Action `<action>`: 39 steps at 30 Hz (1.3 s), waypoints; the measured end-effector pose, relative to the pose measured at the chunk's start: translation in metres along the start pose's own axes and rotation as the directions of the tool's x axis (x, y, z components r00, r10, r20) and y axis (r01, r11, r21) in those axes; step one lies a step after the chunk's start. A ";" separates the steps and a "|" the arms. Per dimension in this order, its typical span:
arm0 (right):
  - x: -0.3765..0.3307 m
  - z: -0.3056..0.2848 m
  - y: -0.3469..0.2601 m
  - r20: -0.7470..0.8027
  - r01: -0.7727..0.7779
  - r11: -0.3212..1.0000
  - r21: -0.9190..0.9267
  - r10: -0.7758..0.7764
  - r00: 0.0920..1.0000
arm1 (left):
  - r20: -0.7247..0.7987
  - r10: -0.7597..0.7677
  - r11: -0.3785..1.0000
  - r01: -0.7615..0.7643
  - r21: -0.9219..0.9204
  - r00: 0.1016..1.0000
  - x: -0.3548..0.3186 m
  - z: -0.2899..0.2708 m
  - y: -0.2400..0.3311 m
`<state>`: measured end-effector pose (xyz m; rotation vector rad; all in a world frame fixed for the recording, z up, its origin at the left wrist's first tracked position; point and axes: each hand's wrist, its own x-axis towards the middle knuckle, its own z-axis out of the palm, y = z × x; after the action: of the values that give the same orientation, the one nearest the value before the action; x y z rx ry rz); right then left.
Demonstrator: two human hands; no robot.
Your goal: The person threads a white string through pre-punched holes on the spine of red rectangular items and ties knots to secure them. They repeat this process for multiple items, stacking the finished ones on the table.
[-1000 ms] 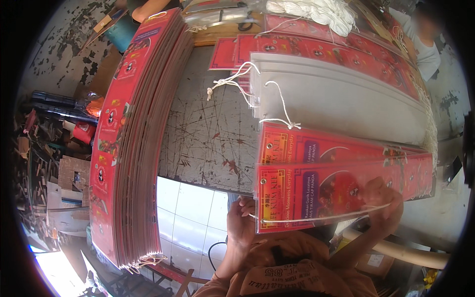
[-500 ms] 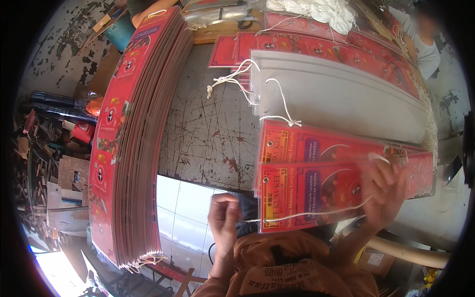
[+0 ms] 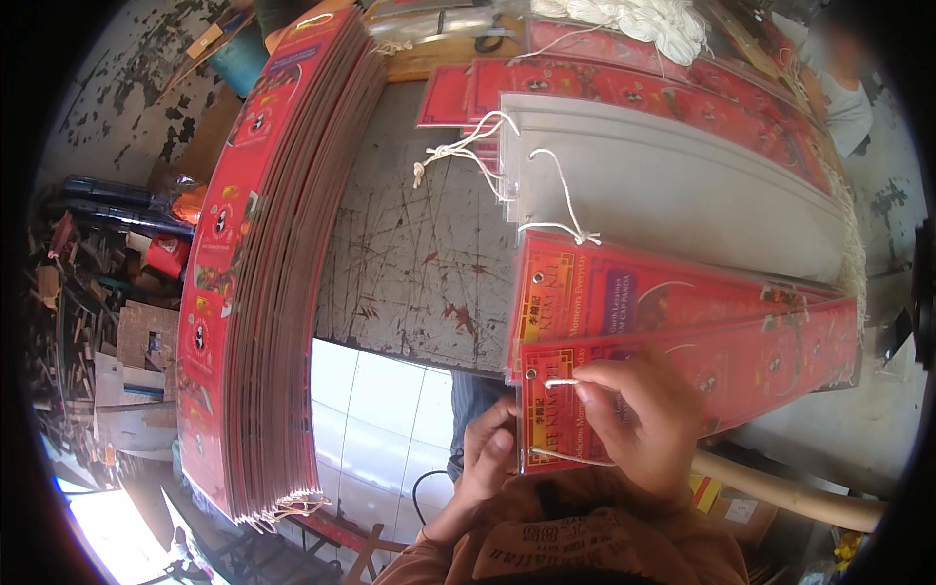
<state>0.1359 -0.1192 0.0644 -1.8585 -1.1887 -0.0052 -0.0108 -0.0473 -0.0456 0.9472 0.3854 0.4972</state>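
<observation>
A long red printed sign strip (image 3: 741, 370) in a clear sleeve lies nearest to me, with two eyelets at its left end. My right hand (image 3: 643, 424) pinches the tip of a white cord (image 3: 561, 383) between thumb and index finger, just right of the upper eyelet. The cord's other part comes through the lower eyelet and runs right under my hand. At the strip's left edge, my left hand (image 3: 485, 458) is closed on the corner, some fingertips hidden behind it. Another red sign strip (image 3: 575, 283) lies just beyond, partly under the near one.
A tall stack of red strips (image 3: 283, 263) stands on the left of the scratched metal table (image 3: 409, 224). Beyond the near strips lie grey-backed strips (image 3: 673, 166) with knotted cord loops. A white cord bundle (image 3: 653, 24) lies at the back. Another person (image 3: 843, 107) is at the far right.
My right hand has come left along the strip, bringing the cord tip to the upper eyelet. My left hand has moved right and down onto the strip's edge.
</observation>
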 end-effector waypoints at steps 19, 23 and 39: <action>-0.005 0.005 -0.001 0.075 0.035 0.999 0.001 -0.034 0.997 | -0.142 0.018 0.994 -0.033 -0.100 0.990 0.012 0.022 0.011; -0.007 0.007 -0.001 0.138 0.001 1.000 0.020 -0.004 0.990 | -0.143 0.059 0.996 -0.069 -0.065 0.988 0.012 0.023 0.008; -0.013 0.012 -0.008 0.181 -0.047 0.998 -0.048 0.054 0.982 | -0.059 0.056 0.988 -0.064 -0.142 0.997 0.009 0.025 0.009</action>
<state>0.1185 -0.1193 0.0570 -1.9595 -1.2736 0.1723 0.0070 -0.0545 -0.0259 0.8091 0.3658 0.5991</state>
